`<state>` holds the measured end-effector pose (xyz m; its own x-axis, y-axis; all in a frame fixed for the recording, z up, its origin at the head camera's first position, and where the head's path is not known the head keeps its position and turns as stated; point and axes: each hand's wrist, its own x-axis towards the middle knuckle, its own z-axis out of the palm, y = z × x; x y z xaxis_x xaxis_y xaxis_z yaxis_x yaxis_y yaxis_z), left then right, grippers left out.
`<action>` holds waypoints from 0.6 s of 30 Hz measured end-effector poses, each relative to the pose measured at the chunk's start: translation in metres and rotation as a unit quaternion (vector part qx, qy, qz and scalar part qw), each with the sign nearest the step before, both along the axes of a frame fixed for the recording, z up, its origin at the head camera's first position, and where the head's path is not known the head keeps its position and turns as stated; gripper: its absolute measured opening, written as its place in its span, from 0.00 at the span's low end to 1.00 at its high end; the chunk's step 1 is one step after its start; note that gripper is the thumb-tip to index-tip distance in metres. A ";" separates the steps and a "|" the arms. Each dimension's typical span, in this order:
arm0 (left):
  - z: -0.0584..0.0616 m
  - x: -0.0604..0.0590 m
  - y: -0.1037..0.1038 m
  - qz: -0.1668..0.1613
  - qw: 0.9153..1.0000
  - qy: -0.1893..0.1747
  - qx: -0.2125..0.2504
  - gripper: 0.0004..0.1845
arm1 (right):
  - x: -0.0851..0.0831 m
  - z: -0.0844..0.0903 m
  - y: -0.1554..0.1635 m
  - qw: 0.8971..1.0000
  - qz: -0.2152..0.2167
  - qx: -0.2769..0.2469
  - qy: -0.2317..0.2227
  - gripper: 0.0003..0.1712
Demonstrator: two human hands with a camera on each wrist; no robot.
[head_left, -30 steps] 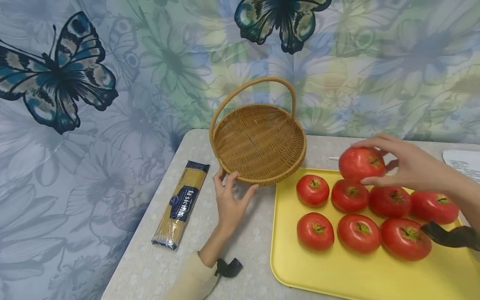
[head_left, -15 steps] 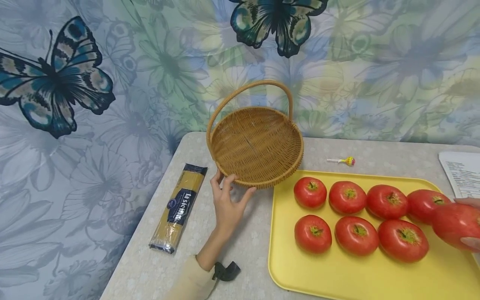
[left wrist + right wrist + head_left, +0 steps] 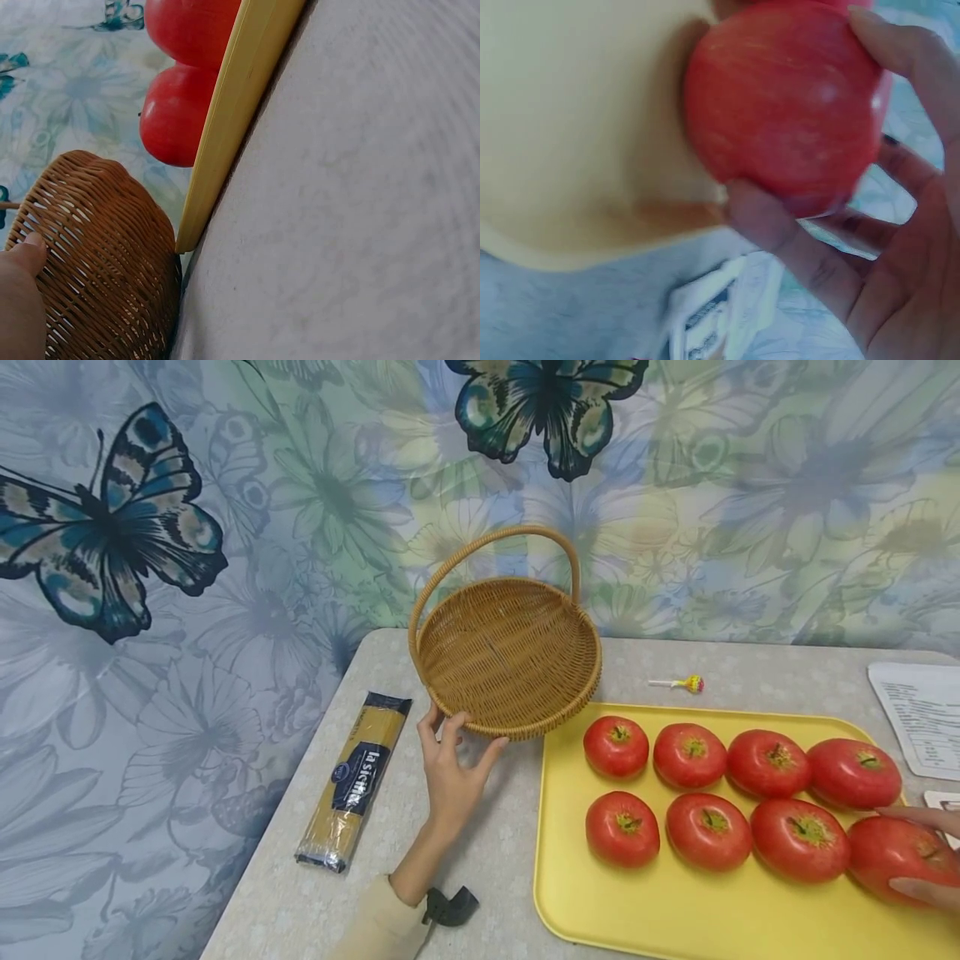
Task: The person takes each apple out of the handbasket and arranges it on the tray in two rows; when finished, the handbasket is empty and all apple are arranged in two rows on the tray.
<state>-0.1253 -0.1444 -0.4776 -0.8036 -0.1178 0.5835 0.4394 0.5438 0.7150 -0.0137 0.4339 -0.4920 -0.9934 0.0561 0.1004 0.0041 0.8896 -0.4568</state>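
A round wicker basket point(image 3: 510, 652) with a tall arched handle is tilted toward me at the back of the table. My left hand point(image 3: 456, 781) grips its near rim, fingers at the edge; in the left wrist view the thumb point(image 3: 27, 256) presses on the weave. At the tray's right end, my right hand point(image 3: 919, 292) holds a large red apple point(image 3: 787, 105) between thumb and fingers, low at the yellow tray point(image 3: 675, 927). Several other red apples point(image 3: 708, 831) lie on the tray in two rows, stems up; the held one is beside the front row.
A packet of spaghetti point(image 3: 356, 781) lies left of the basket. Behind the tray is a lollipop point(image 3: 678, 684). Printed paper point(image 3: 918, 714) sits at the back right, and a floral butterfly-print backdrop point(image 3: 315, 527) stands behind the table.
My right hand has carried the apple from above the back row to the right end of the front row and lowered it. The left hand stays on the basket rim.
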 end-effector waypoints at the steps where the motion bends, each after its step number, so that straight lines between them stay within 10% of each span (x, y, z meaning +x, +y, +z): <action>1: 0.000 0.000 0.000 0.000 1.000 0.000 -0.001 0.27 | 0.000 0.005 -0.005 1.000 -0.001 0.009 -0.008 0.57; 13: -0.001 0.000 -0.001 0.007 1.000 0.006 -0.007 0.28 | -0.009 0.020 -0.017 0.982 0.019 -0.033 -0.186 0.62; 18: -0.002 0.000 0.001 0.005 1.000 0.003 -0.008 0.28 | -0.007 0.024 -0.019 0.980 0.024 -0.037 -0.192 0.63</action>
